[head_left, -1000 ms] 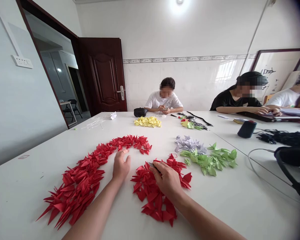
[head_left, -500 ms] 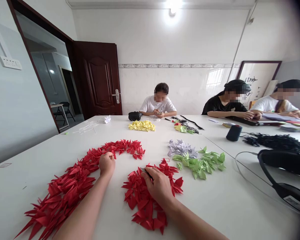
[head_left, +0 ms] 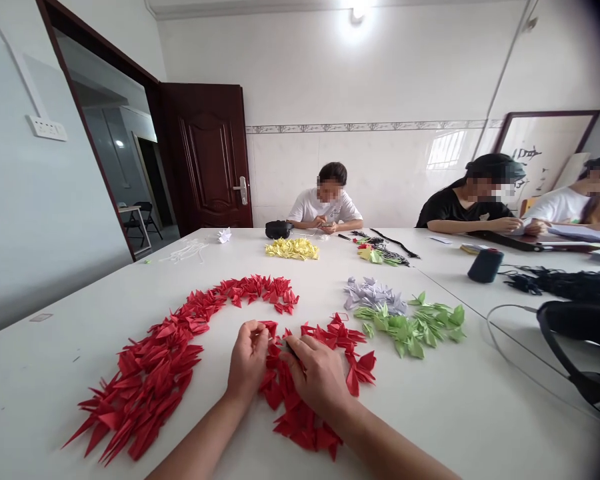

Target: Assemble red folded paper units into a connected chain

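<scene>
My left hand (head_left: 249,357) is closed in a pinch on a red paper crane (head_left: 269,327), just left of my right hand. My right hand (head_left: 320,373) curls over the nearer pile of red paper cranes (head_left: 300,417), closed round a small dark tool (head_left: 289,345) that mostly hides under its fingers; its kind I cannot make out. A second, longer band of red paper cranes (head_left: 155,363) curves along the table to the left of my left arm.
Lilac (head_left: 375,295) and green folded papers (head_left: 413,327) lie right of my hands, yellow ones (head_left: 293,249) farther back. A thread spool (head_left: 485,265), black cords (head_left: 555,283) and a black headset (head_left: 560,347) are at right. Several people sit across the white table (head_left: 220,260).
My left hand has come right and nearer, from the long red band to beside my right hand, with a red paper crane in its fingers. My right hand stays over the nearer pile.
</scene>
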Tool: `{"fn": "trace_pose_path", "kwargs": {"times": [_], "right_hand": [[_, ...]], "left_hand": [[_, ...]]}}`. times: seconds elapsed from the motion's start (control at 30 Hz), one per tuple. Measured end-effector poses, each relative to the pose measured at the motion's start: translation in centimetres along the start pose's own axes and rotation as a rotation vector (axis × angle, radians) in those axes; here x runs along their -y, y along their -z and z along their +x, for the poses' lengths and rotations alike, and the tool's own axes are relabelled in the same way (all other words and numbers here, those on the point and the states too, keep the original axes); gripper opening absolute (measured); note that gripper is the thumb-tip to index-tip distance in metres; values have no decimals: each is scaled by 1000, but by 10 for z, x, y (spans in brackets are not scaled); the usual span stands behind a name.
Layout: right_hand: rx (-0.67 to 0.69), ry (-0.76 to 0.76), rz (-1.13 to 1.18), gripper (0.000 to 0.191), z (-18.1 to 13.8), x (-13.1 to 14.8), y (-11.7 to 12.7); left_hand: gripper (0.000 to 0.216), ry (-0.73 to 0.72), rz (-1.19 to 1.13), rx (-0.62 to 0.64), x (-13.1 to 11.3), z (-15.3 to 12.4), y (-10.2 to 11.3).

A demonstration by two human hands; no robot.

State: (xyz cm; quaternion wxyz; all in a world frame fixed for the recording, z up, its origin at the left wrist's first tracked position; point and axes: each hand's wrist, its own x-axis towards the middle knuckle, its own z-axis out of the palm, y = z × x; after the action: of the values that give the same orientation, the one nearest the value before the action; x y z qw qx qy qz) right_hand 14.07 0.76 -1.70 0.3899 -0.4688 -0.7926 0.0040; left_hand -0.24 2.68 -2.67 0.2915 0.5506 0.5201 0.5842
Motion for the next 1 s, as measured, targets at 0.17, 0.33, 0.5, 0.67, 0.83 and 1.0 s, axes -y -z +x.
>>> {"fn": "trace_pose_path", "kwargs": {"times": [0.17,0.33,0.5,0.67,0.83,1.0], "right_hand": [[7,-36,-2,24,0,-2,-3],[30,-116,-7,23,3,-10,-5],[62,-148,-38,22,2,-11,-4],[74,-165,-54,22,1,-12,-4],[68,-158,-70,20,2,-14,-6],[79,-160,-87,20,3,-14,-6]], "left_hand": [[19,-24,77,94,-8,2,-3],[17,-36,49,99,0,3,-5],[13,-48,61,135,-1,0,-7],[12,-94,85,135,-2,-1,-8],[9,-167,126,134,-2,-1,-7],[8,-226,150,133,-3,-1,-6]]}}
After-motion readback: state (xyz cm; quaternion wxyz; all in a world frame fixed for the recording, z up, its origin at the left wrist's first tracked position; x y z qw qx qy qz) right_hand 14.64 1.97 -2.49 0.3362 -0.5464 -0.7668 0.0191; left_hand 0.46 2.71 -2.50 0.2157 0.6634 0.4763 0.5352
